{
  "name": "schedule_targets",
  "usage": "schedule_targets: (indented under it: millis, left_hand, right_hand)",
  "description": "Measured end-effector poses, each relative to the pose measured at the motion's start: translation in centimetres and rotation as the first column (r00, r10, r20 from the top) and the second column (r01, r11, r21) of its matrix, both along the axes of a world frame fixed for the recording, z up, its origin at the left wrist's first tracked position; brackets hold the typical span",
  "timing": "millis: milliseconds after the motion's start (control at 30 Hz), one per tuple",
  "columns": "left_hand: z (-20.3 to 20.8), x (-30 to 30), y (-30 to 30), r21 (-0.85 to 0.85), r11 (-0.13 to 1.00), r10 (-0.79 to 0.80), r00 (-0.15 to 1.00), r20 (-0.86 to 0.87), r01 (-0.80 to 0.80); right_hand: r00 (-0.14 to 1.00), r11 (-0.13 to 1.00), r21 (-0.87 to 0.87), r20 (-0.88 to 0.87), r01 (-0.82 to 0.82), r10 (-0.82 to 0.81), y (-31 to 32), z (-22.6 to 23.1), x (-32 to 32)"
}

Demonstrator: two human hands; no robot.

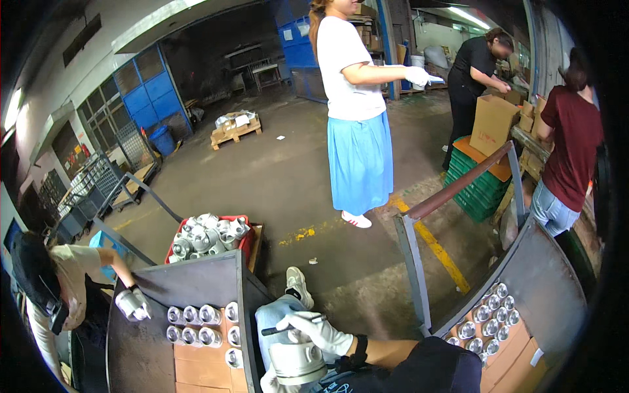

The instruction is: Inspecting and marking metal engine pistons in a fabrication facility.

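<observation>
Low in the head view, my left hand (272, 382), in a white glove, is closed on a silver metal piston (298, 364) in front of my lap. Much of this hand is hidden behind the piston. My right hand (322, 333), also gloved in white, grips a slim black pen-like tool (275, 329) just above the piston. Its fingers reach over the piston's upper end, and I cannot tell whether the tool's tip touches the metal.
Rows of pistons (209, 335) stand on cardboard in the metal bin at left, where a co-worker's gloved hand (136, 308) holds another. More pistons (491, 314) stand in a bin at right. Behind are a heaped red crate (246, 230) and a person in a blue skirt (360, 160).
</observation>
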State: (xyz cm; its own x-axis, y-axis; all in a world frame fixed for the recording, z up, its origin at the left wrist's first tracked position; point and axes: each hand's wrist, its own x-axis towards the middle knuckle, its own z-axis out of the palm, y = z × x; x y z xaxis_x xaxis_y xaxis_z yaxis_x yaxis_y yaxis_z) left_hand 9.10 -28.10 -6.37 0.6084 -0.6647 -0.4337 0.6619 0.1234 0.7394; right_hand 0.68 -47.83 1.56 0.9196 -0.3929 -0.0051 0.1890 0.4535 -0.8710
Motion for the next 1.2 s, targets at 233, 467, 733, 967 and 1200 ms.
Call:
schedule_targets:
  millis: [233, 467, 733, 967, 1200]
  left_hand:
    - [-0.5, 0.7, 2.3, -0.021, 0.999, 0.047, 0.99, -0.134, -0.05]
    - [-0.1, 0.3, 2.7, -0.166, 0.981, 0.034, 0.926, -0.375, -0.103]
    - [2.4, -0.9, -0.7, -0.676, 0.686, -0.524, 0.462, -0.716, -0.269]
    - [4.9, 1.3, -1.6, -0.598, 0.706, -0.155, 0.742, -0.653, -0.379]
    - [3.9, 2.1, -2.5, -0.614, 0.719, -0.102, 0.825, -0.555, -0.324]
  right_hand:
    - [0.987, 0.895, 0.438, -0.085, -0.084, 0.134, 0.6, 1.7, 2.1]
    - [0.978, 0.953, 0.256, -0.083, -0.164, 0.19, 0.7, 0.9, 2.2]
    - [0.986, 0.872, -0.461, 0.099, 0.164, -0.133, -0.7, 2.1, 3.1]
    - [0.921, 0.71, -0.592, 0.308, 0.381, -0.238, -1.7, 2.5, -2.3]
    - [0.972, 0.398, -0.917, 0.122, 0.033, 0.2, -0.5, 0.9, -2.2]
